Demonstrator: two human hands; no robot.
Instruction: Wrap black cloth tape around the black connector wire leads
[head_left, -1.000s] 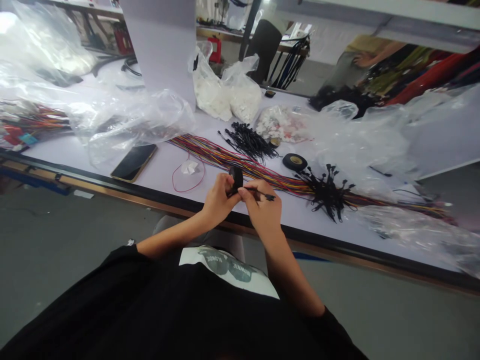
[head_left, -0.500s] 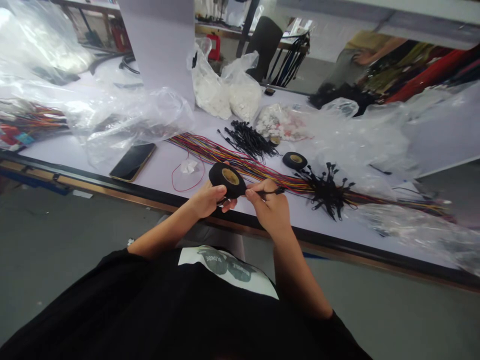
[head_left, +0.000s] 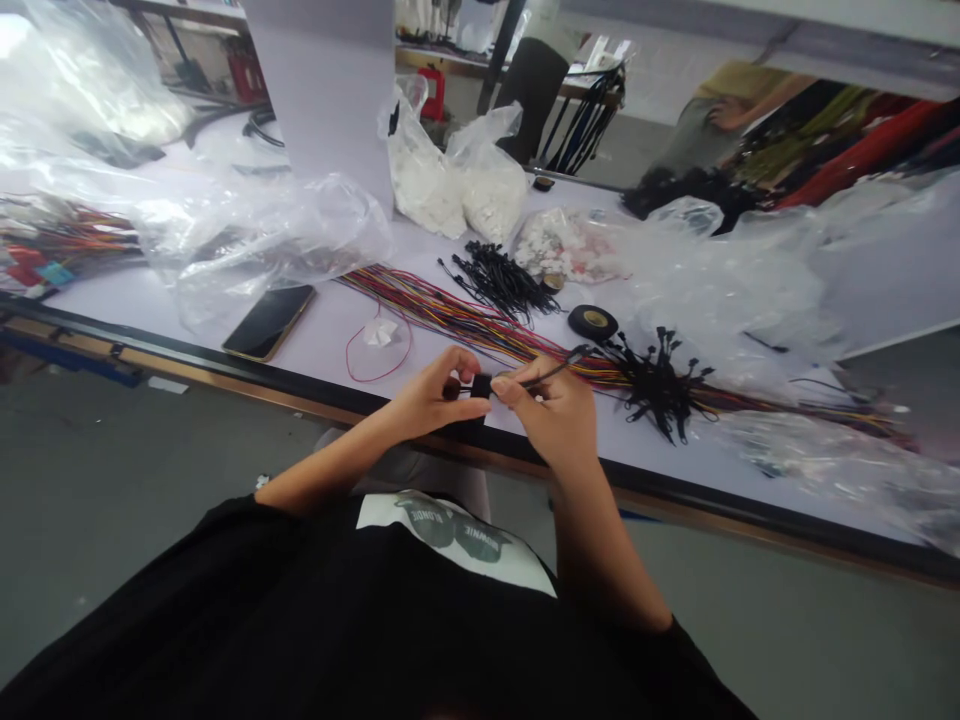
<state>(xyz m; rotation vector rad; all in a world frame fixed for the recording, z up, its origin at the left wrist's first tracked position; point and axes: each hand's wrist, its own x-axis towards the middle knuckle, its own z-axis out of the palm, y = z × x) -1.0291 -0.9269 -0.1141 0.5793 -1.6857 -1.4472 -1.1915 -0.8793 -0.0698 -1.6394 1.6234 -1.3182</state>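
Note:
In the head view, just above the table's front edge, my left hand (head_left: 439,398) is closed, thumb and fingers at a roll of black tape (head_left: 482,388) now seen edge-on. A thin dark strand shows between the left fingers. My right hand (head_left: 555,405) pinches a short black cable (head_left: 551,374), its plug end sticking out to the right, with the fingertips against the tape roll. The two hands almost meet. Behind them lies a long bundle of coloured wires (head_left: 450,312). To the right, a cluster of black connector leads (head_left: 660,385) rests across that bundle.
A second tape roll (head_left: 592,322) and a pile of black leads (head_left: 499,280) lie behind. Left are a phone (head_left: 268,322) and clear plastic bags (head_left: 262,235). Bags of white parts (head_left: 491,195) stand at the back. Across the table is another person (head_left: 724,110).
The tape roll has turned from face-on to edge-on between my hands. My left hand has shifted right and regripped; the cable in my right hand now points more upward.

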